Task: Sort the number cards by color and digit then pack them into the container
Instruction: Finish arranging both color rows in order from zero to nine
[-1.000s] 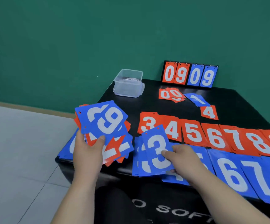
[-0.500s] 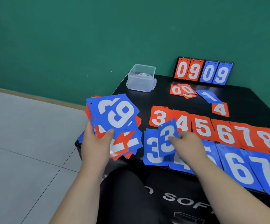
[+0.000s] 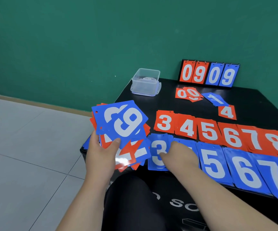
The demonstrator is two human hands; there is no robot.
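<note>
Number cards [image 3: 193, 129] lie sorted in two rows along the near part of a black table [image 3: 168, 104]: a red row reading 3 to 8, and just in front of it a blue row in which the blue 3 pile [image 3: 156, 152] is followed by piles showing 5, 6 and 7. The right hand [image 3: 180, 155] lies on that blue row, its fingers stretched flat across the top card of the 3 pile and pressing on it rather than curling round it; it also covers the next blue pile, so that digit cannot be read. The left hand [image 3: 100, 154] grips a loose fan of unsorted cards [image 3: 121, 125], red and blue mixed, thumb on the front and a blue 9 on top, held above the table's near left corner. Further back lie a few red 0 cards [image 3: 187, 94], a blue 1 card [image 3: 217, 99] and a single red 4 card [image 3: 227, 112]. A clear plastic container [image 3: 145, 82] stands at the far left corner, well apart from both hands. A flip scoreboard [image 3: 209, 73] reading 09 in red and 09 in blue stands at the far edge against a green wall [image 3: 85, 39]. Grey floor tiles [image 3: 26, 155] stretch out to the left.
</note>
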